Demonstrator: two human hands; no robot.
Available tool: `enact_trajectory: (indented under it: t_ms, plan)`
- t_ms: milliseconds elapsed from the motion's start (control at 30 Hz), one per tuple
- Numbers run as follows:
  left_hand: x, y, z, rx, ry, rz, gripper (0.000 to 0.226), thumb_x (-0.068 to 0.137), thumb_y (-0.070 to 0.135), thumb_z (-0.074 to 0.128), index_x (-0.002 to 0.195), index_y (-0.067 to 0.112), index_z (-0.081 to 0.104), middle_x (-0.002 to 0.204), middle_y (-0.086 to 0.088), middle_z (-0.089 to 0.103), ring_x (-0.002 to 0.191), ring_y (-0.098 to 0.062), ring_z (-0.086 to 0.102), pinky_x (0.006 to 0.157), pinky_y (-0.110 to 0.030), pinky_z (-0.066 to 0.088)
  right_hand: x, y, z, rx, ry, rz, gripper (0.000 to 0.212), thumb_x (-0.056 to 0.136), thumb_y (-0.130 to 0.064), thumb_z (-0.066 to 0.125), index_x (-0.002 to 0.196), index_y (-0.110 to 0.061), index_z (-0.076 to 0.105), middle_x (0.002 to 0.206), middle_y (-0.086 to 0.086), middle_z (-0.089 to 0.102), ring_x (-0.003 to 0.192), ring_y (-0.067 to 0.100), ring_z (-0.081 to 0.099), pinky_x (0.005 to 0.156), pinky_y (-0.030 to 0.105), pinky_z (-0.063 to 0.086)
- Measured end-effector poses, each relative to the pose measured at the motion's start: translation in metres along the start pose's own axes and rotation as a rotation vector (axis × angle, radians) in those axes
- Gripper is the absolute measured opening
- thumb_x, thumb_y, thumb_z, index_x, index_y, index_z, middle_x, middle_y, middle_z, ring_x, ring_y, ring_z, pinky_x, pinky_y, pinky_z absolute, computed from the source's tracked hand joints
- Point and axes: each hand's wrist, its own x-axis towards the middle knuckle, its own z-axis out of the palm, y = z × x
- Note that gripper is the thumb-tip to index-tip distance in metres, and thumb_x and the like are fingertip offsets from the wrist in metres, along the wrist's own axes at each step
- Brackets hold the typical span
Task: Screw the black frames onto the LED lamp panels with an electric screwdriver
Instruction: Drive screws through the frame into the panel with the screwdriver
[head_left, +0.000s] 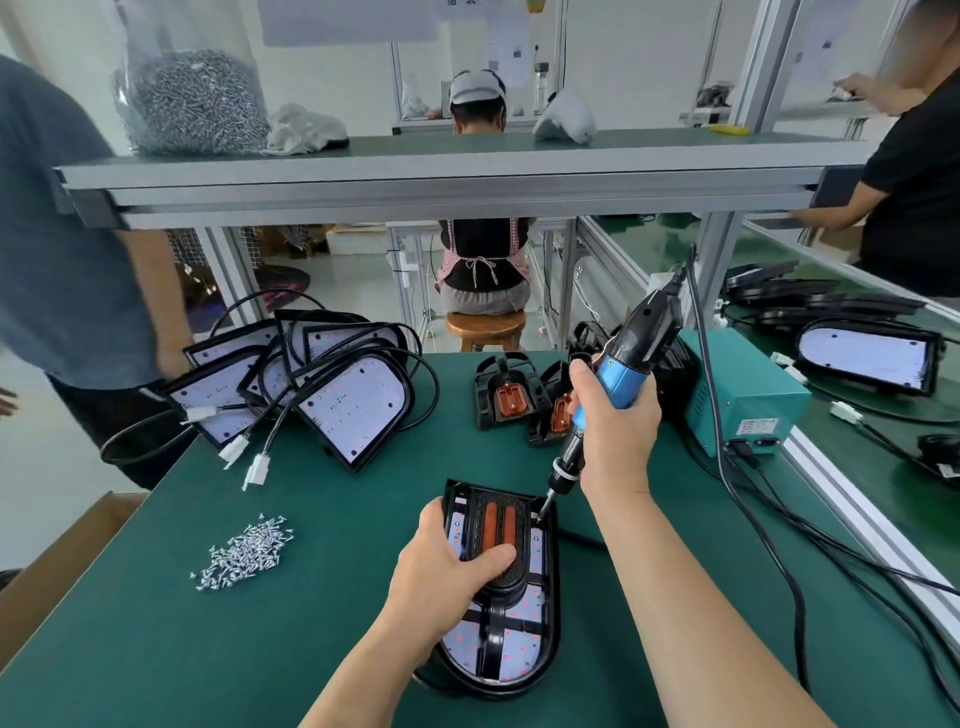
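Observation:
An LED lamp panel (524, 647) lies flat on the green table in front of me, with a black frame (498, 525) carrying an orange insert laid on top. My left hand (449, 564) grips the frame from the left, its thumb pressing on the orange insert. My right hand (615, 426) holds a blue and black electric screwdriver (631, 358), tilted, with its bit tip down at the frame's upper right corner. Loose silver screws (247, 553) lie in a small heap to the left.
A stack of LED panels with black cables (311, 379) sits at the back left. Two spare black frames (511, 397) lie behind the work. A teal power box (743, 395) stands at the right, its cables trailing over the table. People stand at both sides.

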Motion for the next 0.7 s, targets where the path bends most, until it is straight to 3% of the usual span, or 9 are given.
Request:
enact_trajectory:
  t_ms: [333,533,700]
  plan:
    - [0.0,-0.002,0.001,0.018,0.005,0.028,0.05,0.077,0.037,0.084,0.114,0.039,0.052,0.091,0.031,0.07,0.088,0.001,0.068,0.091,-0.034,0.055,0.001,0.002,0.0,-0.064,-0.06,-0.006,0.021,0.078,-0.016,0.074,0.085,-0.023,0.055,0.071,-0.001,0.054,0.057,0.013,0.051,0.054,0.021,0.048]
    - [0.002,-0.004,0.001,0.014,0.016,0.035,0.049,0.076,0.036,0.085,0.113,0.039,0.052,0.092,0.031,0.07,0.087,0.004,0.067,0.087,-0.03,0.054,-0.003,0.004,0.005,-0.046,-0.087,-0.004,0.022,0.077,-0.01,0.072,0.086,-0.021,0.056,0.065,-0.009,0.055,0.053,0.008,0.05,0.051,0.019,0.047]
    - [0.003,-0.004,0.0,0.023,0.01,0.033,0.047,0.076,0.036,0.086,0.109,0.039,0.053,0.09,0.029,0.071,0.084,0.007,0.066,0.083,-0.027,0.052,-0.01,0.001,0.005,-0.076,-0.258,-0.027,0.019,0.076,-0.014,0.071,0.088,-0.019,0.058,0.066,-0.009,0.057,0.058,0.012,0.052,0.056,0.024,0.048]
